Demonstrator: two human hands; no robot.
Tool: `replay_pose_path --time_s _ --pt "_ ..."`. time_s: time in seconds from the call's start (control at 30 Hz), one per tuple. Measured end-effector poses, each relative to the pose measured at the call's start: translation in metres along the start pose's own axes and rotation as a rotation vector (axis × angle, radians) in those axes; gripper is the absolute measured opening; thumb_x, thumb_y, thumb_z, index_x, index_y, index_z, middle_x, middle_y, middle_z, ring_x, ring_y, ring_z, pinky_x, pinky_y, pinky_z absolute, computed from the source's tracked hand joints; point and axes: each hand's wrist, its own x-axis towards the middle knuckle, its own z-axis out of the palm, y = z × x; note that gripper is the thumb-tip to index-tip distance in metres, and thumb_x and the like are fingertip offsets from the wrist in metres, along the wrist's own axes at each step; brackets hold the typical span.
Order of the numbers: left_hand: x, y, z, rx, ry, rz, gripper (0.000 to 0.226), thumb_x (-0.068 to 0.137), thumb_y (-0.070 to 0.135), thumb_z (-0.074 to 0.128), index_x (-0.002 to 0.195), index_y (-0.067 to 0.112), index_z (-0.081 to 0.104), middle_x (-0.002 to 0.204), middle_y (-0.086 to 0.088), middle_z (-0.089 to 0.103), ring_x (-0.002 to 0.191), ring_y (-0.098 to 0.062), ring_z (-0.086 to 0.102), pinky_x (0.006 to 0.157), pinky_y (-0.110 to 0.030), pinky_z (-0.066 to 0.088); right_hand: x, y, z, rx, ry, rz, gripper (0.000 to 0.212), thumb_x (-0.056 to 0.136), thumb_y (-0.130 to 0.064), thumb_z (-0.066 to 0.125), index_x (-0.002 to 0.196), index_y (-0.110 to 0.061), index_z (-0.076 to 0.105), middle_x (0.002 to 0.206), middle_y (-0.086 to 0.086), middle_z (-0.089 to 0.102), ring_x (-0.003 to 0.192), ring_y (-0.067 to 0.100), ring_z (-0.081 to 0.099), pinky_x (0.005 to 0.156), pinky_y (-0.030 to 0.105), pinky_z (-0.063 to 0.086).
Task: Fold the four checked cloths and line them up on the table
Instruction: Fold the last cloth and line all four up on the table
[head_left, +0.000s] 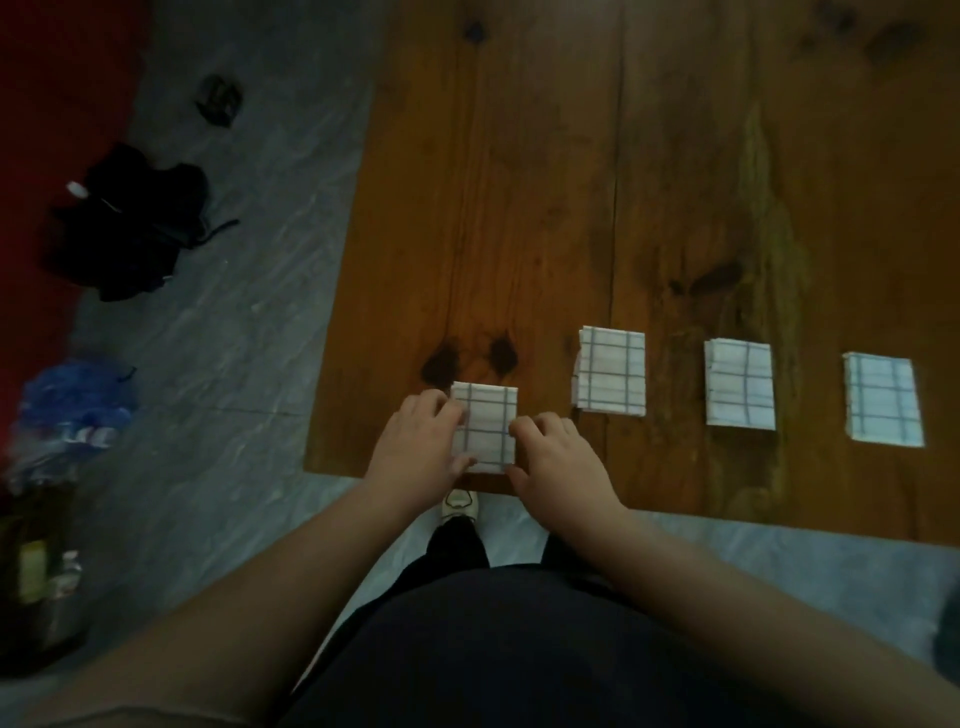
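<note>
A folded checked cloth (485, 426) is lying at the near edge of the table (519, 208), the left hand (415, 447) gripping its 9 o'clock side, the right hand (556, 462) its 3 o'clock side. Toward 3 o'clock a second cloth (610, 374), third cloth (740, 387) and fourth cloth (883, 402) are lying folded, apart.

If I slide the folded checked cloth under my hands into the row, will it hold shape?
Probably mostly: the folded cloth looks a flat, soft, light pad, so it should slide on the wooden table. Its layers may shift; the neighbouring cloth already shows offset edges.
</note>
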Motion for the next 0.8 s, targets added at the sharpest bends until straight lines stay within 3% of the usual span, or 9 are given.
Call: replay_pose_path --time_s 0.23,0.8 --pt "-0.011 -0.026 0.010 0.053 -0.105 0.090 0.069 0.082 0.045 0.075 0.140 0.030 0.040 0.140 0.002 0.040 0.131 -0.019 0.037 0.112 -0.039 0.039 -0.007 -0.027 0.022 -0.056 -0.020 0.095 0.055 0.088 -0.035 0.069 0.136 -0.030 0.041 0.133 -0.002 0.044 0.120 0.018 0.045 0.101 0.034 0.047" --pt "0.054 -0.043 -0.004 0.063 0.017 0.181 0.053 0.091 0.035 0.066 0.138 0.025 0.045 0.141 -0.001 0.043 0.130 -0.021 0.038 0.110 -0.038 0.037 0.058 -0.024 0.008 -0.075 0.091 0.099 0.033 0.098 -0.028 0.055 0.130 -0.024 0.049 0.131 0.001 0.050 0.112 0.020 0.048 0.094 0.037 0.050"
